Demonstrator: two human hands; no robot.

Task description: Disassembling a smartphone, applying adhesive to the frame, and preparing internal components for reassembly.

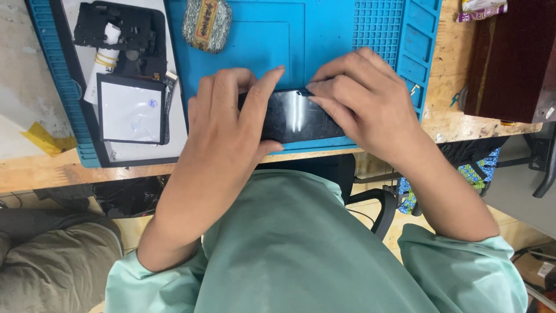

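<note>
Right now both hands are pressing on a black phone (pixel 301 119) that is lying glossy side up on the near edge of a blue work mat (pixel 324 35), close to the front of the wooden bench (pixel 457 119). The left hand (pixel 226 124) is closing over the phone's left end, fingers curled on top and the forefinger stretching across the upper edge; the right hand (pixel 362 98) is gripping the right end, its fingertips (pixel 315 88) pinching at the top edge near a small notch. Judging from this, the phone is looking whole from outside, with its dark face seated and no gap showing, so the work seems to be sitting at a pressing or prying stage along that top edge; which of the two I cannot tell, and whatever lies under the palms is hidden. Loose parts are still waiting to the left: a black frame piece (pixel 119 29) with cut-outs is lying on a white sheet, and below it a square white film (pixel 130 111) with a dark border and a small round blue mark is resting beside it. Above the hands an oval pouch (pixel 207 23) in speckled grey-green is carrying an upright yellow label with red edging. At the top right a white and purple wrapper (pixel 480 8) is poking in beside a dark brown box (pixel 509 58). A strip of yellow tape (pixel 46 139) is sticking to the bench at far left.
</note>
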